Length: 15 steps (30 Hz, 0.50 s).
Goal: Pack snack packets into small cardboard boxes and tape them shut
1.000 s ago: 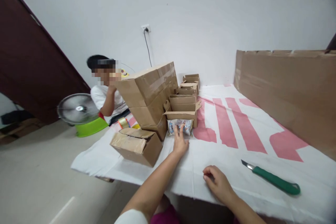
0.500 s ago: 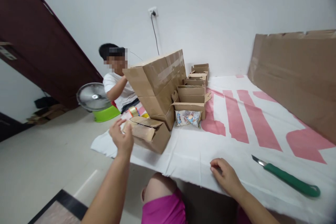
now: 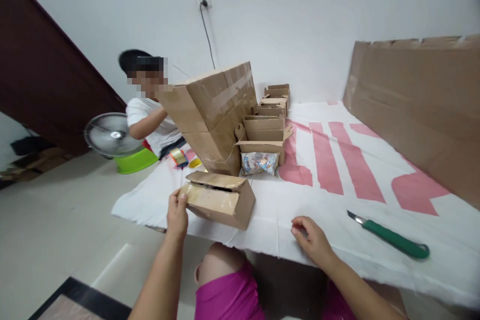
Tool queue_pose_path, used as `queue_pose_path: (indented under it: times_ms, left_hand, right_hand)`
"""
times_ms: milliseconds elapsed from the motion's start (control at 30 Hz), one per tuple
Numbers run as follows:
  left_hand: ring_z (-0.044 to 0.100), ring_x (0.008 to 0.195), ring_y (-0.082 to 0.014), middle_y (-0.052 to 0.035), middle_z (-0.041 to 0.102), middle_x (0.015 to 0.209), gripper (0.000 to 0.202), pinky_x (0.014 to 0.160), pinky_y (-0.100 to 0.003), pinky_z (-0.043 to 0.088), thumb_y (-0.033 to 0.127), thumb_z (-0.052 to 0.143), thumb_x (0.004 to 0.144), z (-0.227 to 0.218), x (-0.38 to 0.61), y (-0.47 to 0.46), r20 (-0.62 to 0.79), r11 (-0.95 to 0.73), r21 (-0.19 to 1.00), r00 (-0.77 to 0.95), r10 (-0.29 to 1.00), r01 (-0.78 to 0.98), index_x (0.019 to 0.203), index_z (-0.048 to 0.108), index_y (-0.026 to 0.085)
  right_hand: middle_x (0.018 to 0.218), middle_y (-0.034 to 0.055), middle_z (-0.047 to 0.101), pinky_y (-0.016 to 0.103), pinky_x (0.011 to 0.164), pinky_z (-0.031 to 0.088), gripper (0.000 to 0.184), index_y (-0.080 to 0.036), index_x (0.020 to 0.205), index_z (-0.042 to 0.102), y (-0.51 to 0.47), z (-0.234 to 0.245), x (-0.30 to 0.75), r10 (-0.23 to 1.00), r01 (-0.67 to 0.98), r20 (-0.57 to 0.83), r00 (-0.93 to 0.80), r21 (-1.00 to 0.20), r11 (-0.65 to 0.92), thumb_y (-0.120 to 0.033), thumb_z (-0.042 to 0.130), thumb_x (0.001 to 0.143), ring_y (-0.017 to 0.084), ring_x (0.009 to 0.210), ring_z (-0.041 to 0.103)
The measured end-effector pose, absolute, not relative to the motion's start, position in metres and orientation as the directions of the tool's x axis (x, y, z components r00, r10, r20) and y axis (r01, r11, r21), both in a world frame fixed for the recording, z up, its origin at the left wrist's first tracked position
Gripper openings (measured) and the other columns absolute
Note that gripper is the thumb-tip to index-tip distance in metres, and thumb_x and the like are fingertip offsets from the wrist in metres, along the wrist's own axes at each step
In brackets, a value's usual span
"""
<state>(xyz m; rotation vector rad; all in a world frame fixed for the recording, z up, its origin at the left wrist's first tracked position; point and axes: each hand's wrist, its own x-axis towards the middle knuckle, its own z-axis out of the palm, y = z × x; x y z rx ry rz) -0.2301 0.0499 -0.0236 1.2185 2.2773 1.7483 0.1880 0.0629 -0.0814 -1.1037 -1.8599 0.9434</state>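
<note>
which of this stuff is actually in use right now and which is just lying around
In use:
- left hand, gripping the end of the small cardboard box
- right hand, resting curled on the white sheet

Lying about:
- green-handled knife
- snack packet
- open boxes
- tall taped boxes
- tape roll
- fan
- cardboard sheet

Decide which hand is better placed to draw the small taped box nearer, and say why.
Left, probably. The left hand grips the small box at its near end; the right hand rests apart on the white cloth, closer to the green knife.
</note>
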Motion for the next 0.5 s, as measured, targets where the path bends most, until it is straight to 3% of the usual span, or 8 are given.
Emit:
queue_pose_path:
  times_ms: [133,333,400,500]
  left_hand:
    - [0.054,0.107,-0.0228,-0.0054,0.06,0.113,0.051,0.099,-0.038,0.042,0.057,0.044,0.086,-0.024,-0.159,0.038,0.371,0.062,0.848,-0.672,0.641,0.527,0.12,0.051,0.02]
    - [0.047,0.127,-0.0254,-0.0118,0.051,0.135,0.058,0.108,-0.039,0.036,0.056,0.041,0.091,-0.016,-0.056,0.019,0.325,-0.039,0.852,-0.468,0.822,0.523,0.135,0.041,0.018]
    - [0.044,0.131,-0.0255,-0.0123,0.048,0.139,0.056,0.109,-0.039,0.036,0.054,0.039,0.093,-0.014,-0.034,0.012,0.303,-0.089,0.857,-0.357,0.884,0.507,0.136,0.04,0.018]
    - [0.046,0.129,-0.025,-0.0127,0.048,0.139,0.052,0.105,-0.04,0.04,0.05,0.038,0.095,-0.012,-0.011,0.008,0.256,-0.161,0.874,-0.155,0.954,0.458,0.137,0.039,0.02]
  right_hand:
    - [0.127,0.0141,0.058,0.041,0.093,0.048,0.047,-0.021,0.129,0.043,0.06,-0.081,0.194,0.936,0.226,0.312,-0.164,-0.912,0.343,-0.05,0.045,0.092,0.024,0.108,0.06]
    - [0.15,0.0163,0.035,0.053,0.107,0.035,0.073,-0.02,0.146,0.028,0.051,-0.034,0.218,0.853,0.225,0.522,0.009,-0.832,0.507,-0.068,0.026,0.091,0.032,0.138,0.033]
    - [0.149,0.0159,0.035,0.055,0.109,0.032,0.072,-0.021,0.146,0.03,0.05,-0.015,0.228,0.805,0.291,0.593,0.02,-0.773,0.563,-0.067,0.031,0.091,0.033,0.139,0.032]
    - [0.139,0.0136,0.049,0.056,0.107,0.033,0.052,-0.023,0.134,0.046,0.052,0.002,0.244,0.741,0.481,0.671,0.001,-0.65,0.588,-0.053,0.049,0.091,0.032,0.131,0.042]
